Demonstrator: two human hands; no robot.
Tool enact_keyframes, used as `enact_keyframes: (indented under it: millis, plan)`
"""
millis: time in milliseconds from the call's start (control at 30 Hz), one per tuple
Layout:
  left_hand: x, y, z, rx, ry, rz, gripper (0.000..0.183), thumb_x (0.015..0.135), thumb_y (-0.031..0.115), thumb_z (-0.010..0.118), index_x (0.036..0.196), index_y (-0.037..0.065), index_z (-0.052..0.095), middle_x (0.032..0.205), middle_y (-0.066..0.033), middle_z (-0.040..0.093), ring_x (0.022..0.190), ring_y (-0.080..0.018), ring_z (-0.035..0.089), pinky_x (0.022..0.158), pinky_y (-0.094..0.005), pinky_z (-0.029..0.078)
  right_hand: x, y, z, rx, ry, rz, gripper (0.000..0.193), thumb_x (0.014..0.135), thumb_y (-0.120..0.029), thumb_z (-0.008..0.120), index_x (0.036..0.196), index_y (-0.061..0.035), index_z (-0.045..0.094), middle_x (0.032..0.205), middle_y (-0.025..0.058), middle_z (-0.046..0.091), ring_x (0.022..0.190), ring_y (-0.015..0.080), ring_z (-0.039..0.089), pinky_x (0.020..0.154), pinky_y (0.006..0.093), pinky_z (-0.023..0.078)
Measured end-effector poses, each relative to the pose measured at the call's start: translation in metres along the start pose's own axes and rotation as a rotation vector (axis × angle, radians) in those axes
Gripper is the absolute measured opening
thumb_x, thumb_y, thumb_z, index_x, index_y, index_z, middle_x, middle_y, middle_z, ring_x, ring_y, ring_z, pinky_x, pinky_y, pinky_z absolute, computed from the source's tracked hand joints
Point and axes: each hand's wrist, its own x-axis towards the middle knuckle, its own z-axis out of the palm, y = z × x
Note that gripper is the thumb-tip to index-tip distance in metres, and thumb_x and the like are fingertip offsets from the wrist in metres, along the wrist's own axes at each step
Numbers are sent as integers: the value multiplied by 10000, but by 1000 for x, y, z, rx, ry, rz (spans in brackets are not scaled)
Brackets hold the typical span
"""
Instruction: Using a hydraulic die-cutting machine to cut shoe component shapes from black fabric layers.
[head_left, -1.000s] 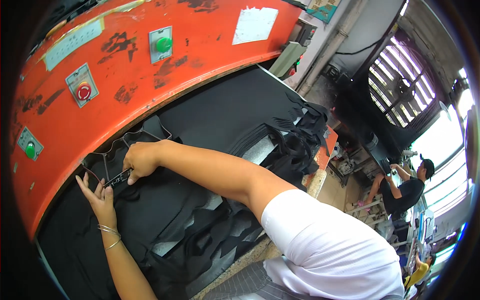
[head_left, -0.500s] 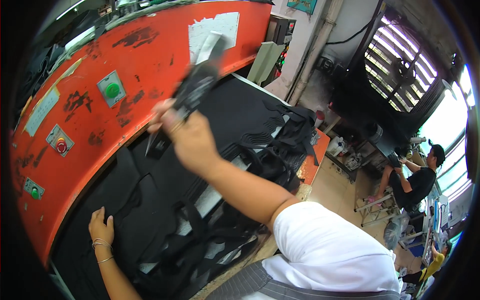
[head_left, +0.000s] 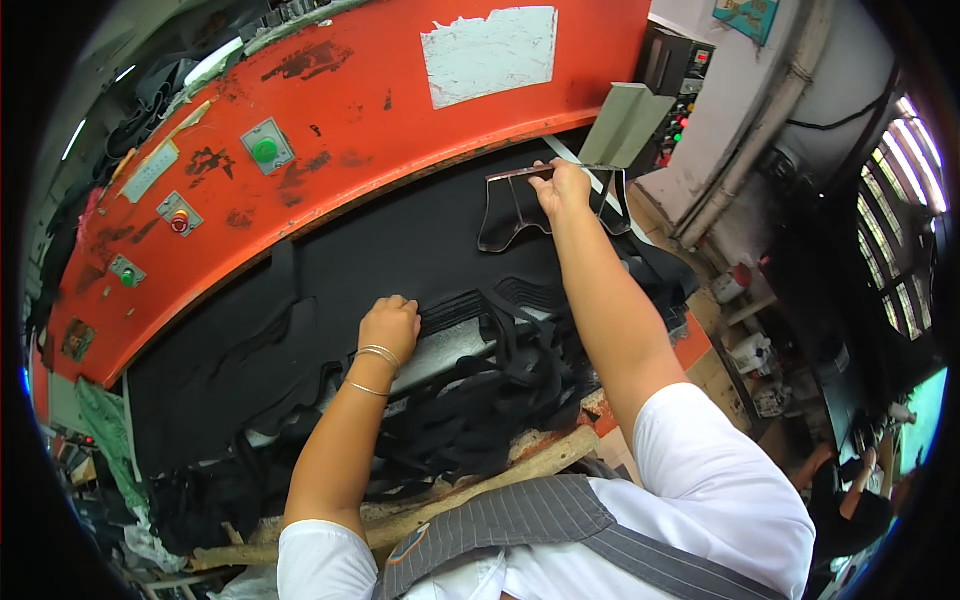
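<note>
My right hand is closed on the top bar of a cutting die, a dark metal frame with a wavy lower edge. It holds the die upright at the far right of a layered black sheet; whether the die touches the sheet is hard to tell. My left hand, with bracelets at the wrist, is at the sheet's near edge. Its fingers are curled down onto the black material, their tips hidden. Beside it lie wavy cut edges and black offcut strips.
An orange press beam with green and red buttons spans the far side. A control box stands at the right end. A wooden rail runs along the near edge. A person sits at far right.
My right hand has carried the die from a blurred, raised position down and right to the sheet's right end. My left hand has moved right along the sheet, its fingers now curled. The view has shifted.
</note>
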Motion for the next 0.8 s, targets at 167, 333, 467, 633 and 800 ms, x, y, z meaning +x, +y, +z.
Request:
enact_keyframes:
  millis: [167, 333, 467, 633, 800]
  plan:
    - [-7, 3, 6, 346, -152, -16, 133, 803, 95, 561, 873, 31, 654, 897, -104, 651, 909, -251, 649, 705, -376, 571, -14, 24, 12, -661, -169, 124, 486, 886, -181, 625, 1249, 108, 483, 1290, 268, 502, 1190, 382, 514, 964, 478, 468]
    - [-17, -3, 18, 337, -122, 41, 151, 808, 111, 567, 897, 34, 660, 903, -100, 663, 913, -245, 657, 686, -384, 580, -12, -17, -51, -1845, -452, -852, 541, 806, -487, 652, 1219, -137, 625, 1253, 125, 585, 1213, 328, 489, 983, 491, 400]
    - [-16, 4, 24, 314, 195, 150, 143, 809, 120, 582, 913, 51, 651, 900, -76, 664, 914, -221, 666, 691, -379, 576, -7, -58, -106, -2191, -593, -606, 612, 787, -548, 652, 1263, -168, 591, 1335, 101, 521, 1297, 304, 406, 966, 564, 380]
    - [5, 17, 0, 351, -204, 54, 181, 811, 137, 578, 938, 47, 670, 866, -81, 667, 879, -223, 671, 680, -382, 574, -19, -55, -114, -2011, -614, -1042, 538, 808, -432, 681, 1264, -164, 578, 1318, 135, 512, 1274, 308, 422, 957, 522, 404]
    - [-6, 5, 9, 370, -217, 116, 186, 807, 165, 588, 923, 50, 679, 883, -88, 669, 880, -223, 661, 679, -368, 560, -20, -48, -122, -2146, -360, -905, 374, 836, -304, 672, 1167, -152, 590, 1086, 138, 630, 1043, 365, 580, 858, 441, 467]
